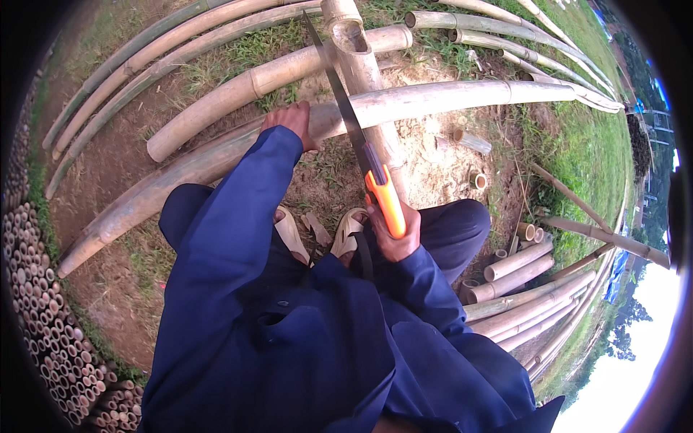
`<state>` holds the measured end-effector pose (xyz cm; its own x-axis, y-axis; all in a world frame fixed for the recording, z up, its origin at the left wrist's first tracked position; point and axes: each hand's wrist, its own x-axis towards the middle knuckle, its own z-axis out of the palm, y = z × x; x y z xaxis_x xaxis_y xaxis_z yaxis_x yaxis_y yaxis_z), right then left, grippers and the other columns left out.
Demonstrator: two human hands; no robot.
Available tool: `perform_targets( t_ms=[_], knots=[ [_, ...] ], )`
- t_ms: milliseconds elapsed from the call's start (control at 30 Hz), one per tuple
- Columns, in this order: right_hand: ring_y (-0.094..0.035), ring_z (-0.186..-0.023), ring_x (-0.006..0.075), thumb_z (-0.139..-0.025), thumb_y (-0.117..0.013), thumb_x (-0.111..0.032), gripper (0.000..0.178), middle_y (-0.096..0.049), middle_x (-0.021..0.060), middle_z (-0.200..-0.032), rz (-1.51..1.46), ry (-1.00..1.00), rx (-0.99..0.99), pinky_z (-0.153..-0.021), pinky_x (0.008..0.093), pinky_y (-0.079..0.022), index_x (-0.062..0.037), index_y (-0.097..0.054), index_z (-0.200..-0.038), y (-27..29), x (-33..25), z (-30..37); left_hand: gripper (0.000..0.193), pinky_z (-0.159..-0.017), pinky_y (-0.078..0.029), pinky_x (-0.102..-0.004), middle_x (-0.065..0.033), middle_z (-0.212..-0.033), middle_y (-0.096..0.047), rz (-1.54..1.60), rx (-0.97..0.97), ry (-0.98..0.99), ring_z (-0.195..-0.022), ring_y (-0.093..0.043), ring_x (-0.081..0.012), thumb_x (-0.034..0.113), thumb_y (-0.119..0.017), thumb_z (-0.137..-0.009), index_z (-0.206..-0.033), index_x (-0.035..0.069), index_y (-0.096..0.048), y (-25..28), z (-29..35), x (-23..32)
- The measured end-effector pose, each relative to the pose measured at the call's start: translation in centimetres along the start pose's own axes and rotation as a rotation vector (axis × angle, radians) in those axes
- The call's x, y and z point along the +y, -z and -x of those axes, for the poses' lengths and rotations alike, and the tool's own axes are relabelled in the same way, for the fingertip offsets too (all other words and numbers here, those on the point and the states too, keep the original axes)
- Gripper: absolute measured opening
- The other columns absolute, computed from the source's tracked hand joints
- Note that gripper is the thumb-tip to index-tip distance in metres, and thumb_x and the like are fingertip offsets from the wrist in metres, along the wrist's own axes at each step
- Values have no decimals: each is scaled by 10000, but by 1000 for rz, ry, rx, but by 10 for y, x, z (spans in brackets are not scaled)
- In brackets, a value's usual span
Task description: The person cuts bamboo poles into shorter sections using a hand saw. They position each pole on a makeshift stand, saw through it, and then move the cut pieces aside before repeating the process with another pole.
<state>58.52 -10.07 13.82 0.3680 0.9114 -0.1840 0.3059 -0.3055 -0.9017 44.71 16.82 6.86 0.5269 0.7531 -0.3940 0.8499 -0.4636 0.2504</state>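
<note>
A long pale bamboo pole (447, 99) lies crosswise in front of me. My left hand (290, 121) is wrapped over it, left of the saw. The fingers of my right hand (398, 237) close around the orange handle of a handsaw (342, 94). Its dark blade points away from me and crosses the pole just right of my left hand; whether the teeth have cut in cannot be made out. Under the pole runs a thick bamboo piece (364, 76) with a notch near its far end. Another bamboo pole (216, 105) lies beyond, parallel to the held one.
Several long poles (137, 63) lie at the far left, more (491, 40) at the far right. Short offcuts (473, 141) rest on the dirt. Cut bamboo lengths (518, 268) are stacked right of my knee. A big pile of bamboo ends (54, 325) fills the lower left.
</note>
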Motion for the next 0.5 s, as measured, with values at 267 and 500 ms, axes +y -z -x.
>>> perform_targets(
  t_ms=[267,500],
  knots=[
    [-752,-949,180,-985,-673,-93,356,-768,159,-1042,170,-11,-64,-847,294,-566,28,-668,-1320,43,-16,120,850,-1031,-553,-458,-215,-1191,-733,-29,22,34,-1146,-707,-363,448,-927,-689,-1334,20,-577,1,6,-9],
    [-610,-699,144,-962,-725,-83,192,-672,94,-780,-119,2,-21,-667,322,-520,30,-698,-1115,-2,-4,-25,818,-1013,-564,-461,-205,-1162,-744,-39,27,-13,-1119,-717,-371,441,-917,-701,-1315,22,-578,-2,-2,-9]
  ],
)
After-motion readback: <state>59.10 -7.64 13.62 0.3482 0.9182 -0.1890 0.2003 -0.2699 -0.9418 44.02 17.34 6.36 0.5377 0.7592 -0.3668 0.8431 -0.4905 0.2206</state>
